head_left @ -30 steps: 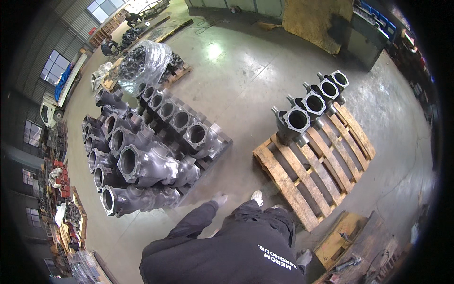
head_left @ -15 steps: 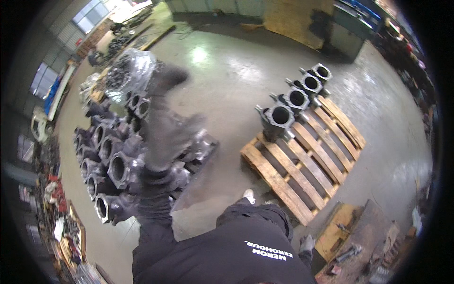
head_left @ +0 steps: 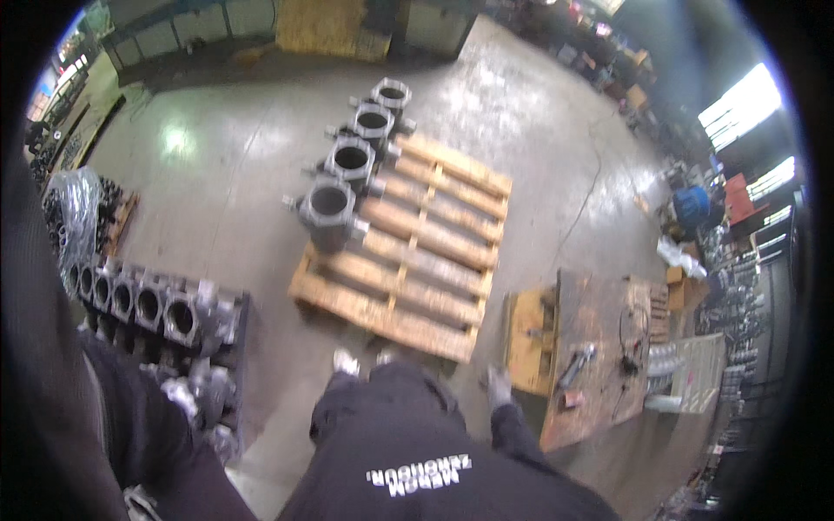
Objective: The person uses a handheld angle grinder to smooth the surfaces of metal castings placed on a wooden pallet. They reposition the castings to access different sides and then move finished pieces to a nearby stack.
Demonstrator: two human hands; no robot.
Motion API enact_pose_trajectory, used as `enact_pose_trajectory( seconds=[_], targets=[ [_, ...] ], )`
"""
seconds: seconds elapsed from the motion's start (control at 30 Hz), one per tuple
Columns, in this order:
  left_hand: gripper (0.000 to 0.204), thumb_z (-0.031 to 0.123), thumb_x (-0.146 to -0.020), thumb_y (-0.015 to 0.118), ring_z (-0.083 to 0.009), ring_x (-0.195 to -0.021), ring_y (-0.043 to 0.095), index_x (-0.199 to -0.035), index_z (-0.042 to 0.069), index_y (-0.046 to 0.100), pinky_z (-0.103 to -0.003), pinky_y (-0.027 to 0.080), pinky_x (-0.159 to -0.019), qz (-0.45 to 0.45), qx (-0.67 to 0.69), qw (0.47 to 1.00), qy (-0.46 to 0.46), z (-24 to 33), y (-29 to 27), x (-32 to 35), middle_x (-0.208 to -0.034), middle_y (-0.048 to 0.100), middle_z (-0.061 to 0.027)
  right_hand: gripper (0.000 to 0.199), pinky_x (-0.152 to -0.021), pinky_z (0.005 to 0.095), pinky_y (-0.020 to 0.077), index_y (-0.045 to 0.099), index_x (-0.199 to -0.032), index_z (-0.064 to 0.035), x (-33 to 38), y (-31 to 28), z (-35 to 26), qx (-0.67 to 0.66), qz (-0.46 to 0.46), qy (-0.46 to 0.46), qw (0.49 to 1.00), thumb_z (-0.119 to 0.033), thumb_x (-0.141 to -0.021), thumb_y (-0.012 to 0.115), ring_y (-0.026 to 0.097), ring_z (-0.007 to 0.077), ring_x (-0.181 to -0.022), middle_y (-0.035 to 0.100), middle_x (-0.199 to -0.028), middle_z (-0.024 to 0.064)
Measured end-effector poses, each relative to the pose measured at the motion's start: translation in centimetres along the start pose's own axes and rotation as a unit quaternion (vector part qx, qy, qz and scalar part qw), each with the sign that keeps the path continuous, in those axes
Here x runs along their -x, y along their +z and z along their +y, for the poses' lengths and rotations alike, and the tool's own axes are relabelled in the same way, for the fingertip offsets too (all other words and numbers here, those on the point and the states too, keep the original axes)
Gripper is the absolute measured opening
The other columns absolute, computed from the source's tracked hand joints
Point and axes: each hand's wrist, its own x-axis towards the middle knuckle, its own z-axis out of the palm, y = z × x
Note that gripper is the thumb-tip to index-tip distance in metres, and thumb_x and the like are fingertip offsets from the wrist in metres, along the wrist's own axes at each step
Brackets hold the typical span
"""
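Observation:
My right hand [head_left: 499,386], in a grey glove, hangs at my side near the worn workbench, its fingers loosely apart with nothing visible in them. My left arm [head_left: 52,321] rises very close to the camera as a dark blur along the left edge; its hand and fingers cannot be made out. Ahead of me, several dark metal castings [head_left: 330,204] with round bores stand in a row along the left side of a wooden pallet [head_left: 417,326]. More grey castings [head_left: 182,317] sit packed together at the lower left, beside my left arm.
A brown workbench [head_left: 599,347] at the right carries a metal tool [head_left: 575,365] and a small reddish block [head_left: 571,399]. Plastic-wrapped parts [head_left: 78,213] stand at the far left. Beyond the pallet runs a grey cabinet with a plywood panel [head_left: 321,26]. Cardboard boxes [head_left: 686,291] lie farther right.
My view has swung to the right, so the pallet and castings sit farther left. My left arm has moved from over the left castings to the picture's left edge. The right hand stays low.

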Motion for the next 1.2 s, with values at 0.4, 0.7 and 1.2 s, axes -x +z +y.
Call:
enact_pose_trajectory(
  seconds=[0.4,0.7,1.2],
  targets=[
    [0.063,0.018,-0.092,0.078,-0.0255,-0.126,0.059,-0.145,-0.001,0.050,-0.039,0.044,-0.112,-0.065,0.064,0.990,-0.107,-6.6,7.7,-1.1,-0.132,0.063,-0.0159,0.054,-0.080,0.0382,0.0562,0.054,-0.142,0.0038,-0.9,5.4,-6.4,0.145,0.000,0.030,0.989,-0.034,-0.104,0.064,0.063,0.0195,-0.092,0.069,-0.114,0.0119],
    [0.063,0.015,-0.093,0.076,-0.0262,-0.131,0.056,-0.147,-0.002,0.049,-0.039,0.042,-0.115,-0.100,0.062,0.989,-0.091,-6.6,12.1,-0.5,-0.136,0.061,-0.0165,0.054,-0.081,0.0404,0.0582,0.059,-0.133,0.0067,0.4,-0.1,0.6,0.088,0.028,0.044,0.995,-0.037,-0.101,0.068,0.066,0.0235,-0.095,0.069,-0.113,0.0156],
    [0.065,0.011,-0.093,0.074,-0.0274,-0.138,0.053,-0.150,-0.003,0.047,-0.040,0.038,-0.120,-0.045,0.029,0.997,0.056,1.4,6.7,-5.2,-0.143,0.058,-0.0175,0.029,-0.058,0.0394,0.0594,0.052,-0.128,-0.0082,1.2,-1.6,1.9,0.001,0.096,0.120,0.988,-0.009,-0.102,0.063,0.066,0.0235,-0.065,0.065,-0.091,0.0111]
  ],
)
